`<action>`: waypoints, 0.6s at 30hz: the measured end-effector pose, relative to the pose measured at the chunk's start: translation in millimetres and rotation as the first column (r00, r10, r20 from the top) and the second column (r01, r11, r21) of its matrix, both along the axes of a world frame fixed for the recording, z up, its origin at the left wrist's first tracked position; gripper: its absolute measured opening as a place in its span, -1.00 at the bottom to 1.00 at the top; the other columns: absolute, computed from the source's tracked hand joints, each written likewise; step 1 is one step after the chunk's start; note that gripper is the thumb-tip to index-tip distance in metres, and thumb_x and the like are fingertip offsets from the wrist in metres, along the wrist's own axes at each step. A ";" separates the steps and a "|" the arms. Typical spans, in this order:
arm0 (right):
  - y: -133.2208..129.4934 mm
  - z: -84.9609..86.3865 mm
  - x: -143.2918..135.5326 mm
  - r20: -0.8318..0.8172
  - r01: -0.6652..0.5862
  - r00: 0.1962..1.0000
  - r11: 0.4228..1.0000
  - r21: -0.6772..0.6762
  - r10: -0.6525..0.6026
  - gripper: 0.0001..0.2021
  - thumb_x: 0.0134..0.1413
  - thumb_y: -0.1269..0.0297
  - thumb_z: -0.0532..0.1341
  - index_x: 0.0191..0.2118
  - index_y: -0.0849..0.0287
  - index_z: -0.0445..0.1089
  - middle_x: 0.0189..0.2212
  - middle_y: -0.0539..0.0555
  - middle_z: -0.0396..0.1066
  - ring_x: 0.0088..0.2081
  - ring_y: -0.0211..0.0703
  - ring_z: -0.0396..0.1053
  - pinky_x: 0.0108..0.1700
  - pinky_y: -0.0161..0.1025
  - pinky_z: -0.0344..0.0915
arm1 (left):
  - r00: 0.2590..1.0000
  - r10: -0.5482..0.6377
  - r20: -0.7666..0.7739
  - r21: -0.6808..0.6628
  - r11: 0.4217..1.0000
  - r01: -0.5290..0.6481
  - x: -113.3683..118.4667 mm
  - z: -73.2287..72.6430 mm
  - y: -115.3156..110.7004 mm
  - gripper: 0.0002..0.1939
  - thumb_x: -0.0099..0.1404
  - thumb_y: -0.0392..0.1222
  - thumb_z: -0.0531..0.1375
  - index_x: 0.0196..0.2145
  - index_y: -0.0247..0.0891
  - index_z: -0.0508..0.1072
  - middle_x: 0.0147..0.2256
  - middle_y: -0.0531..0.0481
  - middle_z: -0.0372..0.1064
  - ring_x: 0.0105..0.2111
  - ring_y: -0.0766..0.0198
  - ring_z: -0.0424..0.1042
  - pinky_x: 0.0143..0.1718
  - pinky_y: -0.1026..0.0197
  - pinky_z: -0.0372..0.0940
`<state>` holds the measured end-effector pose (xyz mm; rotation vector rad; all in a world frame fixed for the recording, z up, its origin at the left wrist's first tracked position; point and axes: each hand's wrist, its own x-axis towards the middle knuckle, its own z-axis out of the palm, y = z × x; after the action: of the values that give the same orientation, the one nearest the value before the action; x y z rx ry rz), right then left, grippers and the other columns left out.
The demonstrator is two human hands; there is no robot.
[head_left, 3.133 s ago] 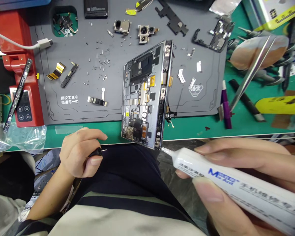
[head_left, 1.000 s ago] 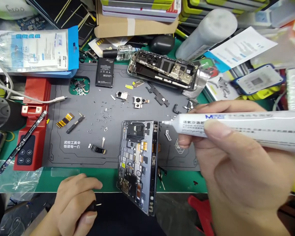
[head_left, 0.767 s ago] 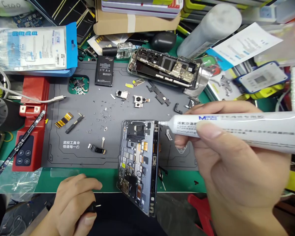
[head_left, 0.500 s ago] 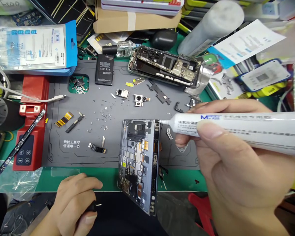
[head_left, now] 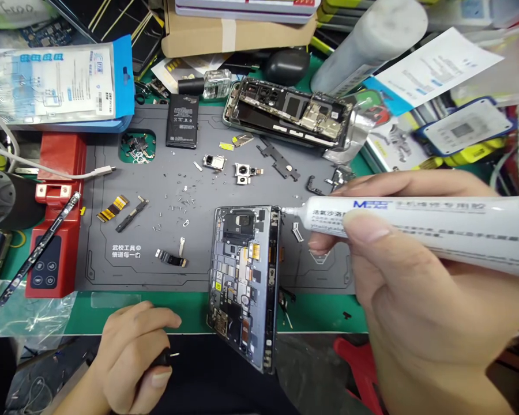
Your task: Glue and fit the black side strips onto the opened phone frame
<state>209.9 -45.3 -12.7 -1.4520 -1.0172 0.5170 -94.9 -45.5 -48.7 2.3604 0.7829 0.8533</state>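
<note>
My right hand (head_left: pixel 419 259) is closed around a white glue tube (head_left: pixel 450 230), held level with its nozzle pointing left. The clear nozzle tip meets or nearly meets the top corner of an opened phone (head_left: pixel 237 282). This phone stands tilted on edge, its inner parts facing left, its lower end past the bench edge. Neither hand grips it. My left hand (head_left: pixel 134 357), fingers curled, holds a small black cap with a thin metal pin (head_left: pixel 162 358) low at the left.
A grey mat (head_left: pixel 125 271) bears loose screws, a camera module (head_left: pixel 243 173), a battery (head_left: pixel 182 121) and flex cables. Behind them lies another opened phone (head_left: pixel 289 115). A red device (head_left: pixel 54 253) stands left; a large white bottle (head_left: pixel 367 46) leans at the back right.
The nozzle remains at the phone's top corner, and both hands keep their holds. The view has shifted very slightly; the phone's lower end sits a little higher.
</note>
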 end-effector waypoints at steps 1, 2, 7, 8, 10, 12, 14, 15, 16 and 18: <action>-0.5 -0.4 0.1 0.003 -0.002 1.000 1.000 0.001 0.002 -0.84 0.15 0.37 0.51 -0.15 0.10 0.63 -0.20 -0.01 0.55 -0.45 -0.13 0.58 -0.44 -0.13 0.53 | 1.000 0.003 -0.005 0.004 1.000 -0.003 0.0 0.1 -0.2 -0.70 0.70 -0.13 -0.09 -0.18 -0.15 0.33 -0.34 -0.09 0.62 -0.48 0.20 0.56 -0.45 0.13 0.49; -0.9 -0.7 0.0 0.005 -0.001 1.000 1.000 0.002 0.001 -0.84 0.15 0.37 0.51 -0.15 0.10 0.63 -0.20 -0.01 0.56 -0.45 -0.13 0.58 -0.43 -0.12 0.52 | 1.000 0.007 -0.013 0.005 1.000 -0.007 0.0 0.2 -0.3 -0.70 0.70 -0.12 -0.09 -0.18 -0.15 0.33 -0.34 -0.09 0.62 -0.48 0.20 0.56 -0.46 0.13 0.48; -0.2 -1.6 -1.4 0.015 -0.003 1.000 1.000 0.020 0.002 -0.83 0.14 0.36 0.52 -0.15 0.11 0.63 -0.21 0.00 0.56 -0.45 -0.13 0.58 -0.44 -0.13 0.52 | 1.000 -0.005 -0.011 0.012 1.000 0.005 0.6 0.1 1.3 -0.70 0.71 -0.12 -0.10 -0.18 -0.15 0.32 -0.35 -0.10 0.62 -0.50 0.21 0.55 -0.48 0.14 0.45; 0.1 -1.7 -1.8 0.005 -0.006 1.000 1.000 0.017 0.006 -0.83 0.14 0.37 0.52 -0.15 0.11 0.63 -0.22 0.00 0.56 -0.45 -0.13 0.58 -0.44 -0.14 0.53 | 1.000 -0.008 -0.010 0.010 1.000 0.008 0.8 -0.3 1.6 -0.71 0.71 -0.12 -0.10 -0.18 -0.15 0.32 -0.35 -0.09 0.62 -0.50 0.21 0.55 -0.48 0.14 0.45; 0.7 -1.8 -2.6 -0.020 -0.008 1.000 1.000 0.014 0.008 -0.84 0.14 0.39 0.51 -0.16 0.12 0.63 -0.23 -0.01 0.55 -0.46 -0.14 0.58 -0.45 -0.16 0.54 | 1.000 -0.008 -0.002 0.009 1.000 0.008 1.1 -1.0 1.8 -0.71 0.70 -0.13 -0.09 -0.18 -0.15 0.32 -0.35 -0.08 0.62 -0.50 0.21 0.55 -0.49 0.13 0.45; 1.9 -1.2 -3.0 -0.056 -0.012 0.998 1.000 0.003 0.012 -0.85 0.13 0.41 0.50 -0.17 0.13 0.63 -0.23 -0.01 0.54 -0.47 -0.16 0.57 -0.46 -0.17 0.54 | 1.000 -0.008 0.004 0.009 1.000 0.008 1.1 -1.4 1.4 -0.71 0.70 -0.13 -0.09 -0.19 -0.15 0.33 -0.35 -0.08 0.61 -0.50 0.21 0.55 -0.49 0.13 0.44; 4.3 0.9 -2.8 -0.142 -0.007 0.990 1.000 -0.020 0.004 -0.86 0.10 0.39 0.49 -0.20 0.11 0.64 -0.25 -0.01 0.54 -0.48 -0.17 0.54 -0.50 -0.17 0.52 | 1.000 -0.005 0.000 0.007 1.000 0.005 0.9 -1.4 0.5 -0.70 0.70 -0.14 -0.09 -0.19 -0.15 0.33 -0.34 -0.08 0.62 -0.50 0.21 0.55 -0.49 0.13 0.44; 5.9 2.5 -2.2 -0.205 -0.010 0.979 0.999 -0.042 0.001 -0.87 0.07 0.38 0.48 -0.23 0.10 0.65 -0.29 -0.01 0.53 -0.50 -0.16 0.52 -0.52 -0.17 0.50 | 1.000 -0.006 -0.004 0.006 1.000 0.006 0.8 -1.2 0.1 -0.70 0.70 -0.13 -0.10 -0.18 -0.15 0.32 -0.33 -0.08 0.62 -0.50 0.21 0.55 -0.49 0.14 0.44; 7.6 4.5 -1.4 -0.276 -0.018 0.961 0.998 -0.062 0.000 -0.89 0.03 0.35 0.48 -0.26 0.09 0.66 -0.36 -0.01 0.51 -0.52 -0.17 0.49 -0.55 -0.18 0.47 | 1.000 -0.004 -0.009 0.005 1.000 0.004 0.7 -0.9 -0.3 -0.70 0.71 -0.13 -0.11 -0.18 -0.15 0.32 -0.33 -0.07 0.62 -0.49 0.22 0.55 -0.48 0.14 0.44; 11.2 8.7 1.2 -0.402 -0.038 0.916 0.995 -0.093 -0.003 -0.91 -0.03 0.31 0.50 -0.33 0.07 0.67 -0.47 0.00 0.44 -0.54 -0.20 0.41 -0.60 -0.23 0.38 | 1.000 -0.007 -0.019 0.006 1.000 0.008 0.7 -0.5 -0.7 -0.70 0.71 -0.13 -0.11 -0.18 -0.15 0.31 -0.33 -0.07 0.62 -0.49 0.23 0.55 -0.47 0.15 0.45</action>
<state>211.1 -34.0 -4.1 -1.3493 -0.6829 0.8507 -94.1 -46.1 -49.2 2.3785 0.7798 0.8320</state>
